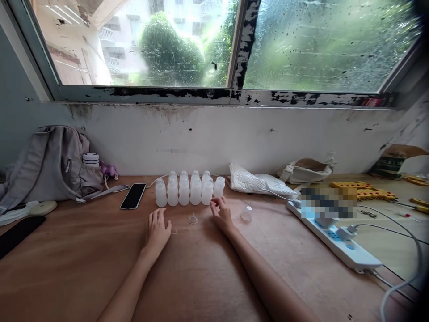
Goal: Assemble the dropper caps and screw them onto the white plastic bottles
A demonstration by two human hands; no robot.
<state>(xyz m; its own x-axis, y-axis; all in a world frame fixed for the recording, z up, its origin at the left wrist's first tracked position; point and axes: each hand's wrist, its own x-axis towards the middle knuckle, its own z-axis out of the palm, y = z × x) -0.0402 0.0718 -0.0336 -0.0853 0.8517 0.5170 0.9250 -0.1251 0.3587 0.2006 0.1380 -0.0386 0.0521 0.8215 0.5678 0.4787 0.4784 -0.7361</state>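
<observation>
Several small frosted white bottles stand upright in a close cluster near the wall. At the right end a shorter-looking one stands, its lower part hidden by my right hand. My right hand has loosely bent fingers just in front of the bottles at that end; whether a fingertip touches one I cannot tell. My left hand rests on the table before the left end of the group, fingers apart and holding nothing. Between the hands lies a small clear pointed cap. A clear round lid is right of my right hand.
A phone lies left of the bottles, near a grey backpack. To the right are a white padded pouch, a power strip with trailing cables, a cloth bag and yellow blocks. The wall and window stand behind.
</observation>
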